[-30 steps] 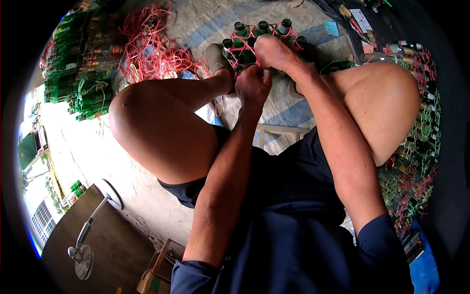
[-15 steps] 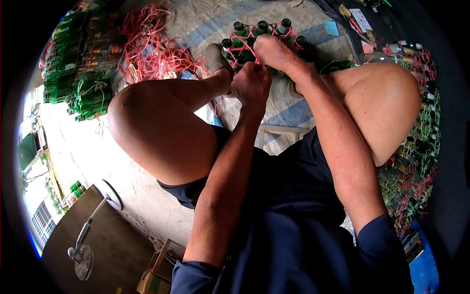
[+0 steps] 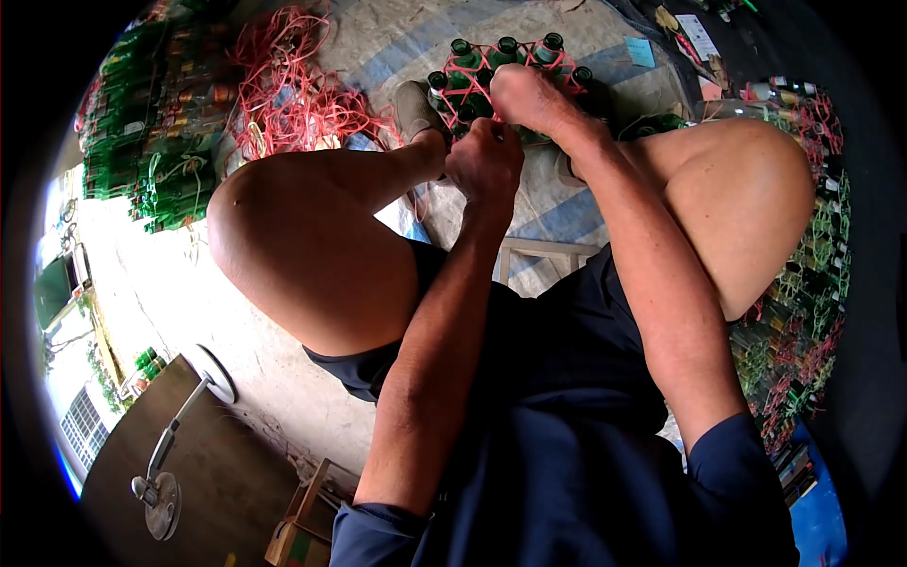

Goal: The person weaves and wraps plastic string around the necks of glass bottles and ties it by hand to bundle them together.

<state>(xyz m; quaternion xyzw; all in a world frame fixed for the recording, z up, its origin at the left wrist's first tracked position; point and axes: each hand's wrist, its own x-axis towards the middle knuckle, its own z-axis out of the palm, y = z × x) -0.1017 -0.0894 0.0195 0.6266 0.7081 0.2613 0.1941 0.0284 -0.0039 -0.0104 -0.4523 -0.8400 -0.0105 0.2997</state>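
Several green glass bottles (image 3: pixel 463 57) stand upright in a cluster on the floor between my feet. Pink plastic twine (image 3: pixel 456 94) runs crosswise around and between their necks. My left hand (image 3: pixel 484 161) is closed at the near side of the cluster, fingers curled around the twine. Just above and to the right, my right hand (image 3: pixel 525 97) is also closed on the twine, in front of some bottles. A short stretch of twine shows between the two hands. The fingertips and any knot are mostly hidden.
A tangled heap of pink twine (image 3: pixel 293 94) lies at the upper left. Stacked green bottles (image 3: pixel 151 113) rise beyond it, and more tied bottles (image 3: pixel 803 274) line the right side. A shoe (image 3: pixel 416 111) stands beside the cluster. A brown table (image 3: pixel 179 463) is at lower left.
My hands have barely shifted; they stay closed, and the gap between them is slightly different. The bottles stay in place.
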